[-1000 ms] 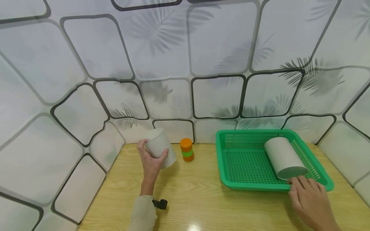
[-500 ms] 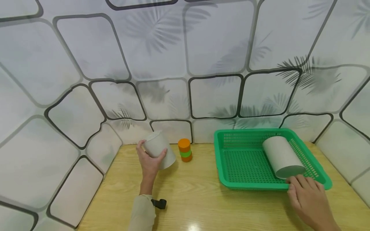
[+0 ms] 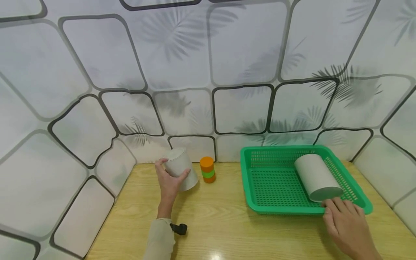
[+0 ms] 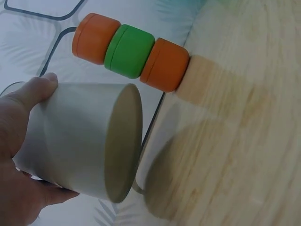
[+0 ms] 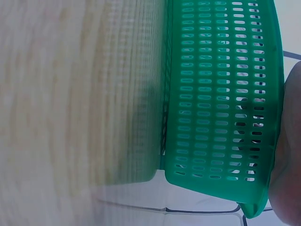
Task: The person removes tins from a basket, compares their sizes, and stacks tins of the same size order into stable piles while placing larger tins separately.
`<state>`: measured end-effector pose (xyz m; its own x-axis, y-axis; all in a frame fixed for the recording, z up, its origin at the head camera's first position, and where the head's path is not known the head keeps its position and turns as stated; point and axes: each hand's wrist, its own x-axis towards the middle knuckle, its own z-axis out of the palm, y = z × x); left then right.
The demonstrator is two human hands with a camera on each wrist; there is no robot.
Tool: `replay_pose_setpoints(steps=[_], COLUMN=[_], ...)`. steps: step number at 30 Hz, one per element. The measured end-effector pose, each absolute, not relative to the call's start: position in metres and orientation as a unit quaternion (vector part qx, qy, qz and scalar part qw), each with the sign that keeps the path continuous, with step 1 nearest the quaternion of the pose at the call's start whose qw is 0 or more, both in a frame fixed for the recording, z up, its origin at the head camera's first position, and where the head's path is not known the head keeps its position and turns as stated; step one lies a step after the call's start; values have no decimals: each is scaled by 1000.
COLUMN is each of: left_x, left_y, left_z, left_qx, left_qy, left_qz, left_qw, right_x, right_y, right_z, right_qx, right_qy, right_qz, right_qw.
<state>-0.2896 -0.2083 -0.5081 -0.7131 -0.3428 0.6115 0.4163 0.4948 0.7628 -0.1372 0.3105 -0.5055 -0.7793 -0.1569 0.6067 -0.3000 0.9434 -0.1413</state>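
My left hand [image 3: 169,182] grips a white cylindrical container [image 3: 182,169], thumb on one side and fingers on the other. The container leans to the left; in the left wrist view its lower end is apart from the table, over its shadow. Just right of it stands a stack of three small round pieces, orange [image 4: 96,37], green [image 4: 129,51] and orange [image 4: 164,64]. My right hand [image 3: 349,225] holds the front rim of a green plastic basket [image 3: 276,209], fingers curled over it. A second white cylinder [image 3: 318,177] lies on its side in the basket's right part.
The wooden table [image 3: 221,224] ends against a wall covering [image 3: 243,108] with a stone and leaf pattern. The covering also closes in the left and right sides. A black strap piece [image 3: 179,229] sticks out at my left wrist.
The white container in my left hand has come down slightly, and more of its upper end shows. My right hand stays on the basket rim. The head view has shifted a little.
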Motion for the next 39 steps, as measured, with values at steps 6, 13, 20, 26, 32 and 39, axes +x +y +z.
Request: replay_pose_setpoints(steps=[6, 13, 20, 26, 32, 39], left_x=[-288, -285, -283, -281, -279, -277], left_y=[-208, -206, -203, -200, -201, -203], left_z=[-510, -509, -507, -508, -510, -510], left_qx=[-27, -20, -27, -36, -44, -47], left_qy=[-785, -794, -806, -799, -807, -804], left_qz=[-490, -496, -477, -474, -454, -461], left_qw=[378, 350, 349, 367, 376, 371], right_x=[-138, -139, -137, -136, -135, -134], right_y=[311, 310, 309, 310, 310, 309], right_z=[-507, -505, -504, -505, -506, -506], right_qx=[124, 126, 119, 118, 117, 117], right_qy=[-938, -936, -939, -939, -939, -939], right_qz=[116, 122, 131, 132, 129, 130], right_qw=[304, 306, 294, 295, 297, 296])
